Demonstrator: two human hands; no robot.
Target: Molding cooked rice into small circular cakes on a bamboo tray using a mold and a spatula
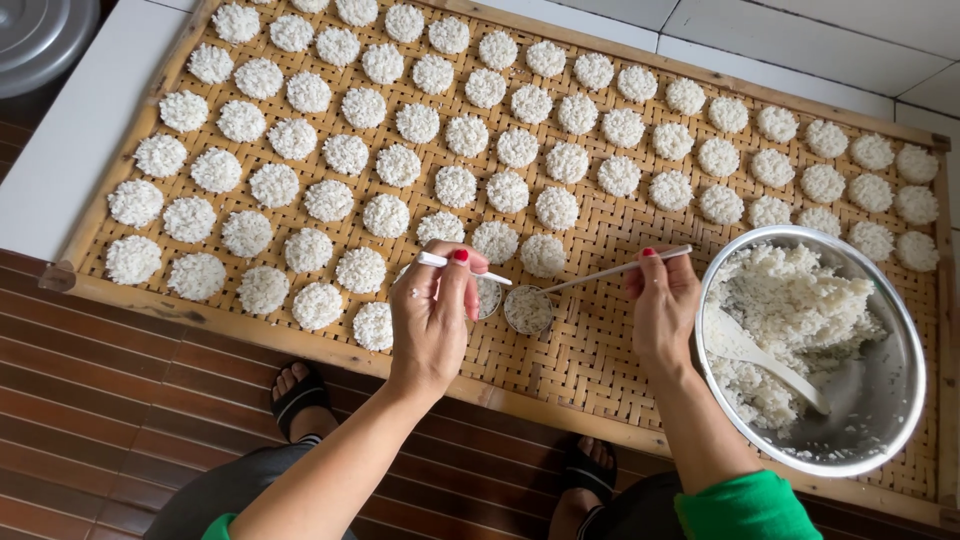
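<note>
Left hand [432, 318]: closed on a thin white handle [462, 267] held level, thumb on top; a small round mould [488, 297] shows just right of the fingers.
Right hand [662, 308]: pinching a long thin white handle [615, 270] that runs down-left to a round mould [528, 309] packed with rice, resting on the tray between both hands.
Woven bamboo tray [600, 350]: lies under both hands.
Rice cakes [455, 186]: white round patties in rows, beyond and left of the hands.
Steel bowl [905, 400]: just right of the right hand, holding cooked rice [790, 300] and a white spoon [755, 355].
</note>
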